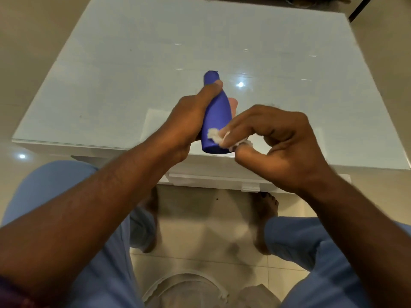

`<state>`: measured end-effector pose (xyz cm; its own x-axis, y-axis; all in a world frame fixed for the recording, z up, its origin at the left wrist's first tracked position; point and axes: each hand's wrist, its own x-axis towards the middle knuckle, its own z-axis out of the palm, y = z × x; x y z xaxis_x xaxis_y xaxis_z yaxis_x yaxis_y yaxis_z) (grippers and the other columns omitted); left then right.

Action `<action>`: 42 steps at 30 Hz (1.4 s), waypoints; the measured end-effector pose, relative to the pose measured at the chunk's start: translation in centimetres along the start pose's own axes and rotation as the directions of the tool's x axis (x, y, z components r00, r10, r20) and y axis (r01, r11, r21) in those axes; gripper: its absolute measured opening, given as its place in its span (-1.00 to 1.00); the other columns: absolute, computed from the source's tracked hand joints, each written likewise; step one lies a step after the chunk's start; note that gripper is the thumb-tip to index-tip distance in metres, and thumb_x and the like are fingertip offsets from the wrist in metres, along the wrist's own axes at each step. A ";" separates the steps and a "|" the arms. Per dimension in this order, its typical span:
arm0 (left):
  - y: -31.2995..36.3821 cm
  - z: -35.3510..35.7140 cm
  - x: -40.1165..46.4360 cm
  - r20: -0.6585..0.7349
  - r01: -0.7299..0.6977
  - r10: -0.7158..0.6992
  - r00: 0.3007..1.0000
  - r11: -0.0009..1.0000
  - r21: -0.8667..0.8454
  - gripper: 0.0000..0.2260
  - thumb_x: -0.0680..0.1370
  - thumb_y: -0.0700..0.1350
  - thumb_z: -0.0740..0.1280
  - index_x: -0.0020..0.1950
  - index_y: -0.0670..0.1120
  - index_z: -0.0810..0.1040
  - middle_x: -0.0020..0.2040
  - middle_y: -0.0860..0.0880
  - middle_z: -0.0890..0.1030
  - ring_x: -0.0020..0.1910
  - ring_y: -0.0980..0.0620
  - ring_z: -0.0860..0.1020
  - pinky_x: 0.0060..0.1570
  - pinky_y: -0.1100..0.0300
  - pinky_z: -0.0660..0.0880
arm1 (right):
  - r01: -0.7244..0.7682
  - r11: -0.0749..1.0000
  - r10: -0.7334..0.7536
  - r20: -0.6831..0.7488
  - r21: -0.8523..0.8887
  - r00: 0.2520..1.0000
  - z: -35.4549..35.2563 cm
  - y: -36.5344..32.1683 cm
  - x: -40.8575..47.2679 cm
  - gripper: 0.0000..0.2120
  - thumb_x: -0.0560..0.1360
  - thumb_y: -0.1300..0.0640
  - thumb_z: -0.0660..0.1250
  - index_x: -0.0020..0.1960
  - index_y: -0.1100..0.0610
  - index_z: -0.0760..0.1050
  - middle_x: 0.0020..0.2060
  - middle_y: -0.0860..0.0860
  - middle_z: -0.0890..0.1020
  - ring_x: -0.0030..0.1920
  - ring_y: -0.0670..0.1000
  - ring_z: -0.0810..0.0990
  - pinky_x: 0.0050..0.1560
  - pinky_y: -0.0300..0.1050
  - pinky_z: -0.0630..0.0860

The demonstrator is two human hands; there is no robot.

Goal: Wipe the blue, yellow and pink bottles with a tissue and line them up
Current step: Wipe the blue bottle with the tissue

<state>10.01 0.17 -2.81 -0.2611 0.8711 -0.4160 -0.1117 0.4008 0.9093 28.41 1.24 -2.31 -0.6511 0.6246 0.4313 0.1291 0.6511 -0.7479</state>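
The left hand point(189, 121) is gripping the blue bottle point(215, 121), fingers curling round its body. The right hand point(278, 143) is pinching a white tissue point(216, 135) against the bottle's near end, above the table's point(111, 85) near edge.

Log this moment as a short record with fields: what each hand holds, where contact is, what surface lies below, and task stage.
left hand: grips the blue plastic bottle around its body, held tilted above the table
right hand: pinches a crumpled white tissue
contact: tissue pressed on the bottle's lower body
surface: glossy white table
other bottles: a pink shape shows behind the blue bottle; yellow not visible
stage: wiping the blue bottle
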 end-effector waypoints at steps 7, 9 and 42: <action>-0.9 0.9 -1.0 0.138 -0.095 0.078 0.987 0.988 0.119 -0.69 0.64 0.19 0.24 0.11 -0.01 0.59 -0.02 -0.07 0.70 -0.15 0.02 0.71 -0.17 0.20 0.63 | -0.065 0.992 0.054 -0.104 -0.106 0.993 -0.6 0.9 0.7 -0.84 0.51 0.39 0.46 0.02 0.21 0.72 -0.02 0.02 0.76 0.04 0.03 0.71 0.23 0.06 0.58; -0.7 0.8 -0.8 0.113 -0.065 0.056 0.992 0.995 0.074 -0.66 0.63 0.20 0.26 0.14 -0.05 0.59 -0.03 -0.07 0.70 -0.15 0.01 0.71 -0.15 0.16 0.62 | -0.060 0.991 0.047 -0.106 -0.123 0.993 -0.6 0.7 0.6 -0.84 0.49 0.40 0.46 -0.02 0.19 0.73 -0.04 0.00 0.76 0.02 0.01 0.70 0.23 -0.07 0.54; -0.1 0.6 -0.8 0.053 -0.138 0.130 0.990 0.972 0.189 -0.74 0.64 0.22 0.20 0.04 0.08 0.54 -0.03 0.00 0.66 -0.11 0.01 0.68 -0.08 0.15 0.63 | -0.120 0.969 0.058 -0.268 -0.218 0.962 0.9 1.3 0.6 -0.76 0.58 0.31 0.43 0.23 0.22 0.68 0.10 0.13 0.68 0.13 0.02 0.67 0.10 -0.07 0.66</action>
<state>10.82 -0.41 -2.54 -0.2223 0.9296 -0.2940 0.1085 0.3233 0.9401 27.49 2.06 -3.45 -0.4179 0.7542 0.5065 0.3661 0.6501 -0.6659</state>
